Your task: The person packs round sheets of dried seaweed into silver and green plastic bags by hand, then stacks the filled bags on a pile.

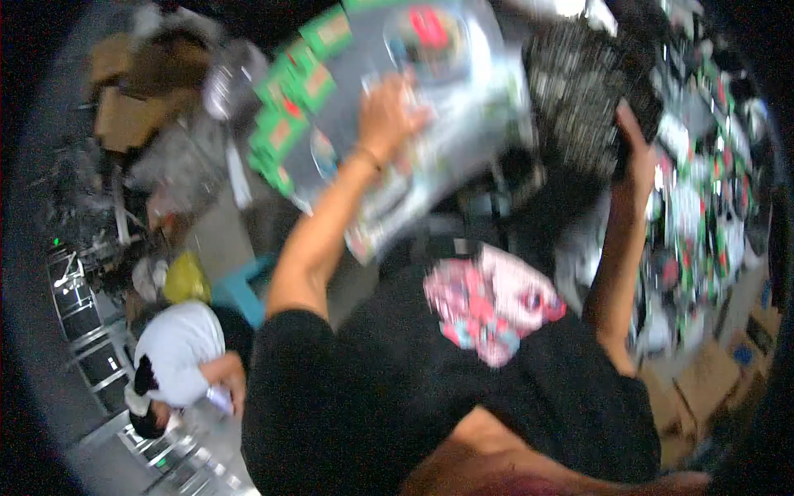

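Observation:
My left hand point(390, 116) reaches over a grey work surface point(351, 70), above shiny clear plastic packs point(463, 124) with coloured prints. Motion smears its fingers, so I cannot make out whether they grip one. Along the surface's left edge runs a row of green cards or boxes point(285, 132). A round-cornered clear pack with a red patch point(428, 33) lies at the far side. My right hand point(637, 153) is at the right edge of a dark, ribbed, crate-like object point(571, 99), its fingers closed on that edge. Blur hides what the dark object contains.
To the right lies a large heap of clear, green and red packs point(691, 215), with cardboard boxes point(707, 380) nearer me. Brown cartons point(136, 107) and plastic bags stand far left. A person in a white shirt point(182, 351) bends at lower left, near a blue stool point(241, 291) and metal racks.

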Tool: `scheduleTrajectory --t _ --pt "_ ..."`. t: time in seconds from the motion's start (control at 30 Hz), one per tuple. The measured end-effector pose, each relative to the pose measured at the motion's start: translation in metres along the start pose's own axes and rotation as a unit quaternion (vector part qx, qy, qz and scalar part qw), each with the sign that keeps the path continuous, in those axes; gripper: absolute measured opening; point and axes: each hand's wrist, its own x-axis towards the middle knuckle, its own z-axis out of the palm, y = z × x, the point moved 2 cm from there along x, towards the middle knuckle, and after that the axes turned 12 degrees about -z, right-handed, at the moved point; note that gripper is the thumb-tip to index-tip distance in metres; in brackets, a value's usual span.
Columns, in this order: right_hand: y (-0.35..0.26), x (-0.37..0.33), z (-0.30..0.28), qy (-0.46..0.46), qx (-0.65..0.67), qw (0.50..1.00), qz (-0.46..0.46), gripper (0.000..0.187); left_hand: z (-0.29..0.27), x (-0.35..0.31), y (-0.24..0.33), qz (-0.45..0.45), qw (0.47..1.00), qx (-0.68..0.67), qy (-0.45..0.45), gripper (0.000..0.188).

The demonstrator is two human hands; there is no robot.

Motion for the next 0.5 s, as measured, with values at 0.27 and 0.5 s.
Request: scheduleTrajectory --t 0.27,0.5 --pt "-0.004 -0.020 -0.035 0.072 0.002 0.997 0.024 0.031 -0.003 0.023 0.042 0.133 0.982 0.127 0.045 0.068" --pt "-0.016 -0.030 -0.018 0.064 -0.022 0.998 0.011 0.037 -0.022 0.056 -0.017 0.354 0.927 0.065 -0.109 0.029"
